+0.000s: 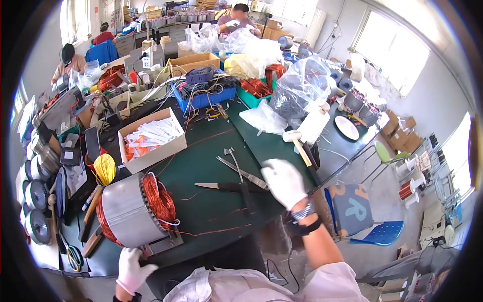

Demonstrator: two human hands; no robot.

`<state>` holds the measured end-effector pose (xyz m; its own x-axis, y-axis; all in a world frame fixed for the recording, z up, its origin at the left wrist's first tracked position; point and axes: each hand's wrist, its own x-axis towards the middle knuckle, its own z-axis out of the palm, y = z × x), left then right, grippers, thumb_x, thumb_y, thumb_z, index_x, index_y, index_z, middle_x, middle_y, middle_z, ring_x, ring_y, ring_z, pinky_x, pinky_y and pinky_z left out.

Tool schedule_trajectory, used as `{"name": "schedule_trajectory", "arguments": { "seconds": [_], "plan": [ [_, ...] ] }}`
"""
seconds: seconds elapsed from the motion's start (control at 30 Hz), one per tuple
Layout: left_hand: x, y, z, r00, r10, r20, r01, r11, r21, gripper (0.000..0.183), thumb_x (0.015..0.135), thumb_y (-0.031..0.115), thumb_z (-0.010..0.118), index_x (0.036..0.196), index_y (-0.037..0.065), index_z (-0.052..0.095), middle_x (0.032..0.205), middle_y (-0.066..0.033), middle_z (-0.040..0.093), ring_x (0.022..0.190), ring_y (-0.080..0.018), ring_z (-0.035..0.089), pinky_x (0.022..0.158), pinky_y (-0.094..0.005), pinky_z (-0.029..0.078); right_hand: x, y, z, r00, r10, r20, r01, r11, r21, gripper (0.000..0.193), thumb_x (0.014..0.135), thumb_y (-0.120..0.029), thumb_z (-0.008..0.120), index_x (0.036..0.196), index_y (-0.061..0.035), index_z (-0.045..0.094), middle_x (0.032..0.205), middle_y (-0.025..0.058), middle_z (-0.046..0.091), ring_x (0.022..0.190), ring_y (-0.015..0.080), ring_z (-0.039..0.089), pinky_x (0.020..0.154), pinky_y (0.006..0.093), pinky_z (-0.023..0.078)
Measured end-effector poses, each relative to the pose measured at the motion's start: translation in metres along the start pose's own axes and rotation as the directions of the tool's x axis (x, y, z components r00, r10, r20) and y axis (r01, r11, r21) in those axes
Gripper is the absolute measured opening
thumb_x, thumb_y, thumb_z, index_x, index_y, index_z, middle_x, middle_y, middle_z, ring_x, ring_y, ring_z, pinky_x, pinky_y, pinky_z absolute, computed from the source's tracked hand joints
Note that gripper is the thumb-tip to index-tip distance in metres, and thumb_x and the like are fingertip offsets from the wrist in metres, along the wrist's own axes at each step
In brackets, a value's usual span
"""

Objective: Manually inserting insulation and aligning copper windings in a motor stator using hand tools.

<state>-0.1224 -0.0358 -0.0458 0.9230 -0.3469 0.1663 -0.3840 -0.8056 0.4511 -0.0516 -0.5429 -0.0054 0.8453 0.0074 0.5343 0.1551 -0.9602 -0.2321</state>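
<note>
So the stator (132,214) is lying on its side near the table's front edge, just beyond the left hand (133,270) and well to the left of the right hand (284,183). Left glove's got its thumb spread and nothing I can see in it; can't tell if the fingertips touch the stator. Right one's over by the knife (206,185) and scissors (256,181), fingers looking a bit bent, but I can't tell if it's gripping anything. Those tools sit between it and the stator. Mallet (302,152) just beyond the right hand, box (160,158) of slips behind the stator.
</note>
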Motion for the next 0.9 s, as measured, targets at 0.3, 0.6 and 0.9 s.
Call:
{"name": "schedule_trajectory", "arguments": {
  "seconds": [0.3,0.6,0.9],
  "plan": [
    [0.022,0.046,0.034,0.974,-0.207,-0.087,0.217,0.968,0.124,0.047,0.08,0.046,0.083,0.072,0.003,0.065,0.069,-0.0176,0.065,0.069,-0.0397,0.066,0.063,-0.0486,0.051,-0.067,0.144,0.013,0.885,0.462,-0.062,-0.441,0.786,-0.434,0.036,0.091,-0.032,0.069,0.111,-0.0024,0.064,0.103,0.0248,0.069,0.1,0.0453,0.068,0.089,0.0577,0.056],
    [0.002,-0.036,-0.052,0.973,-0.082,-0.215,0.119,0.98,0.161,0.027,0.081,0.025,0.077,0.092,0.002,0.069,0.09,-0.0189,0.067,0.091,-0.0409,0.066,0.082,-0.0505,0.053,-0.064,0.101,-0.02,0.536,0.786,0.307,-0.687,0.196,0.7,0.028,0.103,-0.04,0.062,0.085,-0.0223,0.05,0.063,-0.0102,0.04,0.044,0.0033,0.036,0.036,0.0243,0.026],
    [-0.053,-0.098,-0.073,0.923,-0.311,-0.227,0.362,0.902,0.236,0.026,0.077,0.012,0.071,0.1,0.0,0.068,0.096,-0.0168,0.062,0.096,-0.0367,0.061,0.083,-0.0456,0.053,-0.097,-0.134,0.001,0.755,0.569,0.326,-0.554,0.287,0.782,0.025,0.106,-0.018,0.053,0.082,-0.0108,0.049,0.064,-0.0002,0.045,0.044,0.0101,0.042,0.038,0.0275,0.04]
  ]
}}
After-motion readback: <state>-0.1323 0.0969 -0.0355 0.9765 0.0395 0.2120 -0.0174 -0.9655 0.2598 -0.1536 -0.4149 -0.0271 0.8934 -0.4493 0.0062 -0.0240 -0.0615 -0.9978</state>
